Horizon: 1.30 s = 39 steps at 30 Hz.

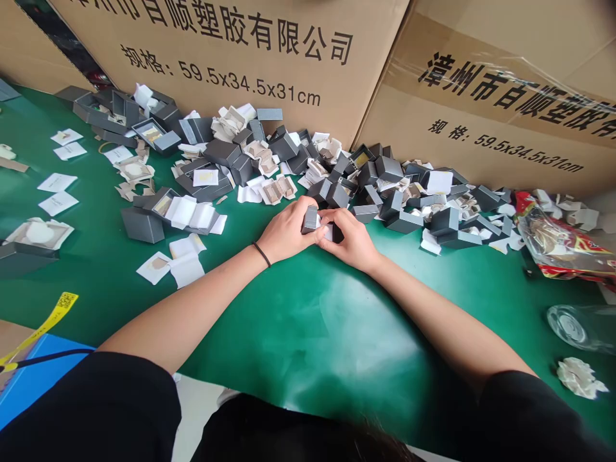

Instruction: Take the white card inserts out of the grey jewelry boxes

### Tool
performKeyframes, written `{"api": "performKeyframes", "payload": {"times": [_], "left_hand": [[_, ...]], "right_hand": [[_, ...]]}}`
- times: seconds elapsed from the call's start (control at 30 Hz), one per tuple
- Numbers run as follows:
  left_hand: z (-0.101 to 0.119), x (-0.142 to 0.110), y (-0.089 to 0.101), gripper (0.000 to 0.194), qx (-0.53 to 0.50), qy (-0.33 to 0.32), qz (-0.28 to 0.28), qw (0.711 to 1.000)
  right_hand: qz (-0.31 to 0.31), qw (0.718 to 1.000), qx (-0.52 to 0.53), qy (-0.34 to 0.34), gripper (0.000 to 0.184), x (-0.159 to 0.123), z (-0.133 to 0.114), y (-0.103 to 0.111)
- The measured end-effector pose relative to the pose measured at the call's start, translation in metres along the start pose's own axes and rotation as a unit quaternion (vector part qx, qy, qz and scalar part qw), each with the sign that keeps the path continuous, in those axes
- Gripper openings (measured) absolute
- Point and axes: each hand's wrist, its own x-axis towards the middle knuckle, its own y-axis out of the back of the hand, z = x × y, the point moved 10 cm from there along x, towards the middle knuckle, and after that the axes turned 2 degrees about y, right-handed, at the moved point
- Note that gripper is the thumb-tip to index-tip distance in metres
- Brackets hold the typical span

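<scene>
Both my hands meet at the middle of the green table [298, 321]. My left hand [287, 230], with a black band on its wrist, is closed round a small grey box [310, 219]. My right hand [350, 239] is closed on the same box from the right, its fingers pressed on a dark part and a bit of white insert. Just beyond my hands lies a long heap of small grey boxes [385, 192] mixed with white and beige card inserts [272, 189].
Two big brown cartons with black print [250, 58] [505, 109] stand along the table's back. White cards [58, 192] lie scattered at left. A red snack bag [558, 240], a clear glass bottle [577, 327] and a crumpled white insert [580, 378] are at right. Blue tray with yellow tag [43, 333] near left.
</scene>
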Motion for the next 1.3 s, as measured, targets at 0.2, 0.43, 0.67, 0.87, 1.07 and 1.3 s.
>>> {"api": "performKeyframes", "payload": {"times": [0.2, 0.43, 0.67, 0.87, 1.07, 1.3], "left_hand": [[-0.002, 0.0, 0.002, 0.069, -0.016, -0.008, 0.015, 1.0], [0.003, 0.002, 0.006, 0.072, -0.023, -0.051, 0.019, 0.998], [0.004, 0.002, 0.008, 0.066, -0.023, -0.067, 0.025, 0.997], [0.004, 0.002, 0.008, 0.066, -0.042, -0.066, 0.018, 0.997], [-0.005, 0.004, 0.001, 0.08, -0.122, -0.025, -0.041, 0.991], [-0.015, 0.007, -0.005, 0.07, -0.286, 0.058, -0.06, 0.955]], "right_hand": [[0.042, 0.999, -0.015, -0.003, 0.018, -0.002, -0.004, 0.006], [0.011, 0.999, -0.025, 0.018, 0.018, 0.001, -0.005, 0.005], [-0.02, 0.999, -0.027, 0.036, 0.016, 0.003, -0.008, 0.002], [-0.046, 0.996, -0.052, 0.052, 0.019, 0.0, -0.008, -0.007], [-0.016, 0.997, -0.069, 0.037, 0.018, -0.001, -0.005, -0.002], [0.036, 0.997, 0.018, -0.065, 0.016, -0.001, 0.015, 0.008]]}}
